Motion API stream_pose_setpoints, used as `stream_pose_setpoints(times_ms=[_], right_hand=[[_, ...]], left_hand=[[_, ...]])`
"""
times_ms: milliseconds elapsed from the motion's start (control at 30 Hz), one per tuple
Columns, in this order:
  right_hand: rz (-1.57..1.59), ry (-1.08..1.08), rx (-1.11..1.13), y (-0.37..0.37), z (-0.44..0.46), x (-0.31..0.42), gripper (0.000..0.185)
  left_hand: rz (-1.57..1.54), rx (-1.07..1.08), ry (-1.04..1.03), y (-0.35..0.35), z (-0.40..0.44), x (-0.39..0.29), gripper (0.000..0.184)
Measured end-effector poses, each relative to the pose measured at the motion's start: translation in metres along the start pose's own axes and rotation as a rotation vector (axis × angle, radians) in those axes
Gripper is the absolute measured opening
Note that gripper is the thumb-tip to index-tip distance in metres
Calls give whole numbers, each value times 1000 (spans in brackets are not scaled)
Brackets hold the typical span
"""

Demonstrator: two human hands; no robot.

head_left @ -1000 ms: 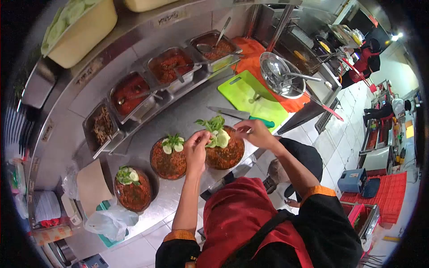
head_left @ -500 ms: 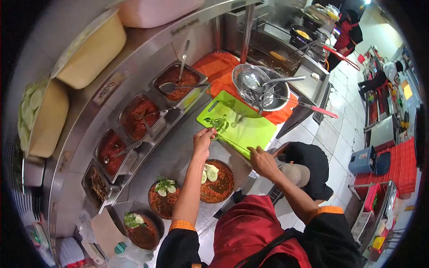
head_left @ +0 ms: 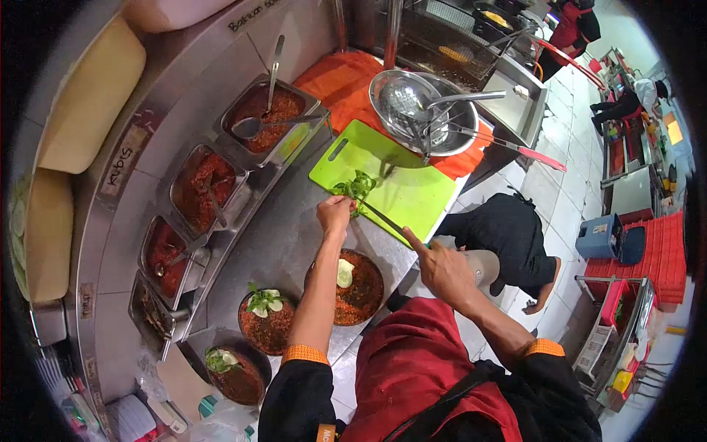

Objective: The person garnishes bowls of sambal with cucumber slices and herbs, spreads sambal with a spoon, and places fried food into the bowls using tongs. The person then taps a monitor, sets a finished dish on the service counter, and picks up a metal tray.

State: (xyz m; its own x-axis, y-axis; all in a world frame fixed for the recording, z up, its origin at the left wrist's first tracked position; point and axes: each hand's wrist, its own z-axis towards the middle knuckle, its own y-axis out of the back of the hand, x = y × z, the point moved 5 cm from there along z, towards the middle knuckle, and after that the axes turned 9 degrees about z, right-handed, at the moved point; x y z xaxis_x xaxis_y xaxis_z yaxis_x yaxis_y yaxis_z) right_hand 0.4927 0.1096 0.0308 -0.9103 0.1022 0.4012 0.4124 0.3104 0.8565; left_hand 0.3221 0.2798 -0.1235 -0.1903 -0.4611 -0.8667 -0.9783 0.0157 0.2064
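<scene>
My left hand (head_left: pixel 336 215) pinches a bunch of green leaves (head_left: pixel 358 187) at the near left edge of the green cutting board (head_left: pixel 416 195). In my right hand (head_left: pixel 446 274) is a knife (head_left: pixel 383 216), its blade pointing at the leaf stems by my left fingers. Nearer to me, a round dish of red sauce (head_left: pixel 359 289) with pale slices on it is partly hidden by my left forearm. Two more sauce dishes, a middle one (head_left: pixel 266 331) and a left one (head_left: pixel 239 379), bear leaves and pale slices.
Metal trays of red sauce (head_left: pixel 202 188) with spoons line the left shelf. Metal bowls with strainers (head_left: pixel 460 121) rest on an orange cloth (head_left: pixel 335 77) beyond the board. A person in dark clothes (head_left: pixel 508 239) bends low at the right; other people work farther back.
Both hands have moved from the rightmost dish to the cutting board. The knife, earlier lying beside the board, is now in my right hand, and the leaves are at the board's edge.
</scene>
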Motion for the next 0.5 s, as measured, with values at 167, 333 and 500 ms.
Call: stream_pose_setpoints(times_ms=[167, 333, 500], right_hand=[[5, 44, -35, 7, 5, 8, 64], [40, 34, -96, 30, -12, 6, 62], [5, 5, -150, 44, -20, 0, 60]], left_hand=[[-11, 8, 50, 6, -5, -4, 10], [-92, 46, -104, 15, -5, -39, 10], [52, 55, -68, 3, 5, -28, 12]])
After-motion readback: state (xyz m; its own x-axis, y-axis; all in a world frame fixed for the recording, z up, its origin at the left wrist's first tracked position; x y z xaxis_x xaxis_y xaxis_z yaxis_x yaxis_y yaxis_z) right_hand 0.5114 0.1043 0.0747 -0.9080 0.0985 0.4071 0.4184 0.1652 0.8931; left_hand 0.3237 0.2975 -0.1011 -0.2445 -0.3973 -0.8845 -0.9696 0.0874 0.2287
